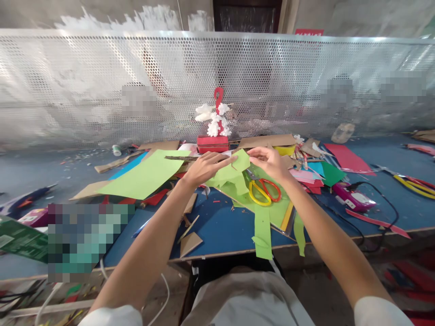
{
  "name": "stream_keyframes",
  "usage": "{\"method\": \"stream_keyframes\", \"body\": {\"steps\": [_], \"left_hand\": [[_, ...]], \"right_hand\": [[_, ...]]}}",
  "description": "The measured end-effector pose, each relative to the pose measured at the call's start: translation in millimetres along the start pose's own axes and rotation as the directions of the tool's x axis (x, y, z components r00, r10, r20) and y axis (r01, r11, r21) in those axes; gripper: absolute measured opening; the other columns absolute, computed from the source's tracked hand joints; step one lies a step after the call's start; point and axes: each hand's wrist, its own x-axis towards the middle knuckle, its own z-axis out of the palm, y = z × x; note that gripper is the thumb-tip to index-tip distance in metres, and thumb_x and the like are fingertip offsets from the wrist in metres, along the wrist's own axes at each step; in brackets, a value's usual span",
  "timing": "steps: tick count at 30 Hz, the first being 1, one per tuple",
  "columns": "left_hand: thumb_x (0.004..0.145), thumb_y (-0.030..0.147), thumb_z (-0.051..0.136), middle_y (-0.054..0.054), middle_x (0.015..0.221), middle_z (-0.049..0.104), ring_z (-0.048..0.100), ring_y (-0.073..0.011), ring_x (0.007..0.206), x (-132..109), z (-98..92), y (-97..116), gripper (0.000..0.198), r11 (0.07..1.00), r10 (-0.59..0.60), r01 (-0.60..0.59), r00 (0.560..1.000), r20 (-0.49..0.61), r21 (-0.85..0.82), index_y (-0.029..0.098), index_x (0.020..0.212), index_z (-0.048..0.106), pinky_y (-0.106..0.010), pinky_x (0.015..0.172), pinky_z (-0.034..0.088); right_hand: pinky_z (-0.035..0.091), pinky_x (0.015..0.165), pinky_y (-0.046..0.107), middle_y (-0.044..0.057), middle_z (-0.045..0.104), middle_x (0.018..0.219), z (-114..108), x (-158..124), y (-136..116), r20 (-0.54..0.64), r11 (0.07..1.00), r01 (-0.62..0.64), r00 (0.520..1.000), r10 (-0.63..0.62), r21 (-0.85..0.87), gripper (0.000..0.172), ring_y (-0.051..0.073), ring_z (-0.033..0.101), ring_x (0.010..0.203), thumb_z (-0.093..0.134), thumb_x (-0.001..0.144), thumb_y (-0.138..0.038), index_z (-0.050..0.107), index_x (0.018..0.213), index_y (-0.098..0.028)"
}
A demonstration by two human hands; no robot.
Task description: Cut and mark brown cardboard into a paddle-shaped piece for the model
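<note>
Between my hands is a small cut piece of light green paper [242,159]. My left hand [208,167] has its thumb against the paper's left side. My right hand [270,162] pinches the right edge between thumb and fingertips. A dark brown twig-like strip [178,158] runs behind my left hand; whether the hand also grips it I cannot tell. Below the piece lie green paper scraps [234,184] and scissors [261,192] with one yellow and one orange-red handle loop. A large light green sheet [146,174] lies left of my left hand.
A red box [213,144] carrying a red upright with white flower shapes stands behind my hands, before a perforated metal screen [272,68]. Purple device [355,197] with a black cord, yellow-handled pliers [413,184], red sheet [350,158] on the right. Green strips [262,235] overhang the front edge.
</note>
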Motion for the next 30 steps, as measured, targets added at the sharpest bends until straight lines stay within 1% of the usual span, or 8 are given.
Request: {"method": "stream_keyframes", "body": {"steps": [7, 12, 17, 26, 28, 30], "left_hand": [[0.107, 0.008, 0.048, -0.011, 0.137, 0.076, 0.072, -0.0221, 0.119, 0.9, -1.3, 0.1, 0.068, 1.000, 0.010, -0.010, 1.000, -0.011, 0.009, 0.030, 0.170, 0.038, -0.036, 0.100, 0.057], [0.106, 0.009, 0.049, -0.012, 0.138, 0.075, 0.072, -0.0225, 0.122, 0.6, -1.6, -0.4, 0.068, 1.000, -0.006, 0.006, 1.000, 0.000, -0.011, 0.031, 0.170, 0.040, -0.038, 0.103, 0.057], [0.104, 0.006, 0.049, -0.012, 0.138, 0.075, 0.072, -0.0222, 0.122, -0.4, -0.9, -0.5, 0.071, 1.000, -0.015, 0.015, 1.000, -0.003, -0.020, 0.031, 0.170, 0.040, -0.037, 0.102, 0.057], [0.105, 0.007, 0.049, -0.010, 0.138, 0.076, 0.073, -0.0207, 0.120, -1.1, 1.3, -2.4, 0.068, 1.000, 0.001, -0.001, 1.000, -0.018, -0.013, 0.031, 0.168, 0.042, -0.035, 0.101, 0.057], [0.105, 0.007, 0.050, -0.011, 0.139, 0.075, 0.072, -0.0215, 0.122, -1.3, 1.5, -2.5, 0.069, 1.000, 0.002, -0.002, 1.000, -0.011, -0.013, 0.031, 0.168, 0.041, -0.036, 0.102, 0.057], [0.103, 0.005, 0.051, -0.011, 0.140, 0.075, 0.072, -0.0223, 0.123, -1.6, 1.7, -2.9, 0.071, 1.000, 0.003, -0.003, 1.000, -0.012, -0.015, 0.030, 0.168, 0.042, -0.037, 0.102, 0.056]], "right_hand": [[0.062, 0.093, 0.046, 0.009, 0.084, 0.109, 1.2, -0.8, -1.2, -0.003, 1.000, -0.001, 1.000, 0.001, -0.002, 0.030, 0.026, 0.078, 0.100, 0.082, 0.084, -0.043, 0.081, 0.106, -0.024], [0.063, 0.093, 0.046, 0.009, 0.084, 0.108, 1.1, -1.4, -0.5, 0.003, 1.000, 0.003, 1.000, -0.003, -0.006, 0.030, 0.026, 0.078, 0.100, 0.083, 0.083, -0.044, 0.081, 0.106, -0.024], [0.062, 0.091, 0.044, 0.009, 0.084, 0.108, 0.8, -1.2, 2.8, 0.017, 1.000, 0.001, 1.000, -0.001, 0.015, 0.033, 0.026, 0.078, 0.101, 0.084, 0.082, -0.044, 0.081, 0.108, -0.024], [0.061, 0.090, 0.043, 0.010, 0.083, 0.110, 1.4, -1.3, 1.4, 0.021, 1.000, -0.001, 1.000, 0.002, -0.007, 0.033, 0.026, 0.077, 0.103, 0.083, 0.083, -0.042, 0.080, 0.110, -0.023], [0.061, 0.090, 0.042, 0.009, 0.082, 0.110, 1.0, -2.9, -0.9, 0.023, 1.000, 0.003, 1.000, -0.002, -0.028, 0.035, 0.026, 0.077, 0.101, 0.082, 0.085, -0.042, 0.079, 0.114, -0.023], [0.062, 0.089, 0.042, 0.009, 0.081, 0.114, -0.8, -5.4, -3.4, 0.030, 0.995, 0.050, 0.998, -0.048, -0.082, 0.037, 0.025, 0.075, 0.100, 0.081, 0.089, -0.043, 0.077, 0.121, -0.026]]}}
